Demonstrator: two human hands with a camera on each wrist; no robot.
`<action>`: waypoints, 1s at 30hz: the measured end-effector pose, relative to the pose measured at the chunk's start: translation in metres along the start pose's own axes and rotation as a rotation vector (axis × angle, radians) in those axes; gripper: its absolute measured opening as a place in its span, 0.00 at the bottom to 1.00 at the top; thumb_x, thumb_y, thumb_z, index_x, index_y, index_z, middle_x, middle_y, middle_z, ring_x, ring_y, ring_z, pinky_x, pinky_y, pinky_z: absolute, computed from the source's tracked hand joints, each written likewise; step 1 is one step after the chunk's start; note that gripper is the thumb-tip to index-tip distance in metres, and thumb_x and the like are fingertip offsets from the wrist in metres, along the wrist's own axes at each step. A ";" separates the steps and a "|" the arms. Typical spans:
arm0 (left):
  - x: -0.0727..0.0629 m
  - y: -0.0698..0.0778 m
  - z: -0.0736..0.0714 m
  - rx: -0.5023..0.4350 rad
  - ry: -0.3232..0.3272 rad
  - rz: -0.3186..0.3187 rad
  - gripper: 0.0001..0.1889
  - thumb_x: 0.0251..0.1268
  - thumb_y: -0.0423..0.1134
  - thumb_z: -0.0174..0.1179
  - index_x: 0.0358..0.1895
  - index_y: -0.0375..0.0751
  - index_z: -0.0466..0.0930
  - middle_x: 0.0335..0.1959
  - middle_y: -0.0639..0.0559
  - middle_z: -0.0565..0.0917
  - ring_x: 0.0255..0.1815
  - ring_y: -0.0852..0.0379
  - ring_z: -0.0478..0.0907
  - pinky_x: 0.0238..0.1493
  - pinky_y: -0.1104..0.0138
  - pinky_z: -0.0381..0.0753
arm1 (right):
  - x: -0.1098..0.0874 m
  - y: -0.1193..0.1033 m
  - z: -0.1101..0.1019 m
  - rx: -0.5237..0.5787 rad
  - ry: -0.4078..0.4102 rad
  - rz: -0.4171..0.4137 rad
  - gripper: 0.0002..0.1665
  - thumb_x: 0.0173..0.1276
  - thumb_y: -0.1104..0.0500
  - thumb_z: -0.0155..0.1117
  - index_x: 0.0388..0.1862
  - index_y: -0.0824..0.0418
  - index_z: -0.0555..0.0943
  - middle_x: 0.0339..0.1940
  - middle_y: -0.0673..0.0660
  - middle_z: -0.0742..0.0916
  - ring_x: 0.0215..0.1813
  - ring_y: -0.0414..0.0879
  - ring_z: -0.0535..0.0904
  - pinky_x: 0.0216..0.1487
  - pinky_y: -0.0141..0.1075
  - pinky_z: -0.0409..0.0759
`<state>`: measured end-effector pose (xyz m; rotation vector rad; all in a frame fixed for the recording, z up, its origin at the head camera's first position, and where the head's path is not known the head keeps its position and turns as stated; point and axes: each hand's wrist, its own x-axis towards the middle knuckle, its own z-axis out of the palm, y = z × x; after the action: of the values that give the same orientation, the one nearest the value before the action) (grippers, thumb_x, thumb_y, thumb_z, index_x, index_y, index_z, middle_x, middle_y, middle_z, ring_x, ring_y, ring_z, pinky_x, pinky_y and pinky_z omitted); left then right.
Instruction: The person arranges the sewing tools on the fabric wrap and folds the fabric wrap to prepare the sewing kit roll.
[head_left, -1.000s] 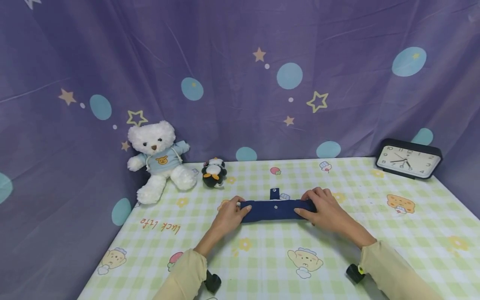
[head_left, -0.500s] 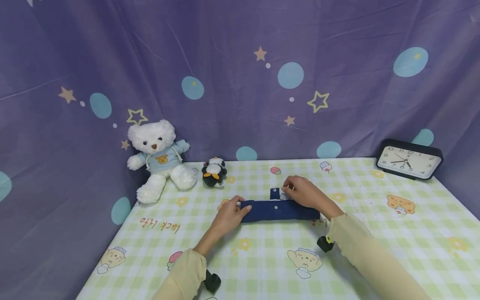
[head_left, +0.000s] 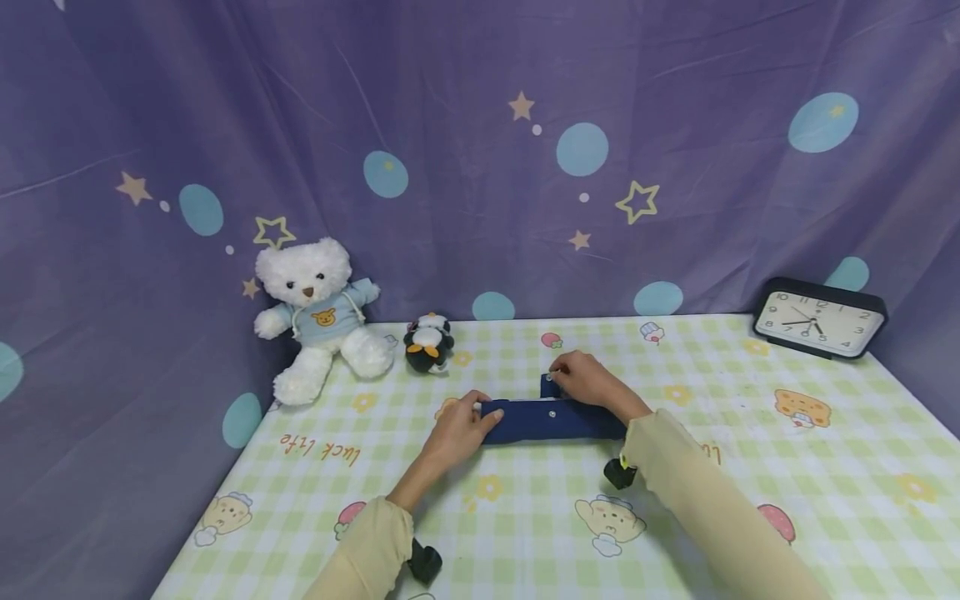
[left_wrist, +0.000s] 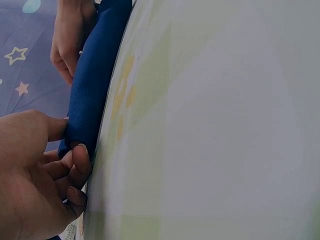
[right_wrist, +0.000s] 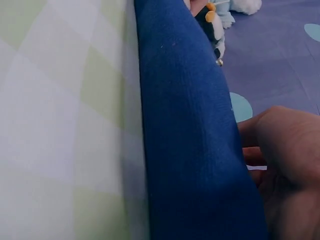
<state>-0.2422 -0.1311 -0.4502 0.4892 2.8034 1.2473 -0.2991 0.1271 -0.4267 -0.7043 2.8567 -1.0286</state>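
Observation:
A long, flat folded navy fabric bundle [head_left: 555, 423] lies across the checked tablecloth, with a metal snap on its upper face. From its far edge a short navy snap tab [head_left: 547, 386] sticks out. My left hand [head_left: 459, 429] grips the bundle's left end, thumb on top. With curled fingers my right hand [head_left: 588, 382] pinches the tab at its snap, its wrist passing over the bundle's right part. In the left wrist view the left hand [left_wrist: 40, 170] holds the end of the blue fabric [left_wrist: 95, 75]. The right wrist view has the right hand [right_wrist: 290, 155] behind the fabric's far edge.
A white teddy bear [head_left: 318, 321] in a blue shirt sits at the back left, beside a small penguin plush [head_left: 428, 344]. At the back right stands a black-framed clock [head_left: 817, 319]. A purple curtain [head_left: 450, 100] hangs behind the table's far edge.
My right hand has let go of the bundle's right end and moved left and away to the snap tab, which it now pinches. The left hand has stayed on the left end.

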 end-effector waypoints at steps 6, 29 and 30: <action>0.000 0.001 0.000 0.002 0.001 -0.002 0.21 0.78 0.45 0.61 0.61 0.32 0.77 0.19 0.54 0.74 0.17 0.59 0.68 0.27 0.63 0.74 | -0.004 -0.005 -0.004 0.068 0.010 -0.003 0.11 0.78 0.66 0.58 0.44 0.69 0.87 0.33 0.57 0.87 0.29 0.44 0.77 0.38 0.42 0.78; 0.000 0.001 0.000 0.016 -0.002 -0.009 0.21 0.77 0.45 0.61 0.61 0.31 0.78 0.22 0.54 0.78 0.21 0.58 0.74 0.32 0.61 0.77 | -0.056 -0.021 0.018 -0.017 0.227 -0.232 0.03 0.76 0.65 0.65 0.40 0.59 0.84 0.36 0.48 0.84 0.35 0.41 0.78 0.39 0.40 0.79; 0.000 0.001 0.000 0.018 -0.001 -0.012 0.21 0.77 0.45 0.61 0.61 0.31 0.78 0.22 0.54 0.78 0.22 0.58 0.74 0.32 0.61 0.77 | -0.057 -0.020 0.020 -0.016 0.240 -0.246 0.03 0.76 0.65 0.65 0.40 0.59 0.84 0.36 0.48 0.84 0.35 0.41 0.77 0.38 0.40 0.78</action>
<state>-0.2417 -0.1308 -0.4494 0.4728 2.8155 1.2201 -0.2364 0.1255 -0.4373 -1.0213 3.0386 -1.1967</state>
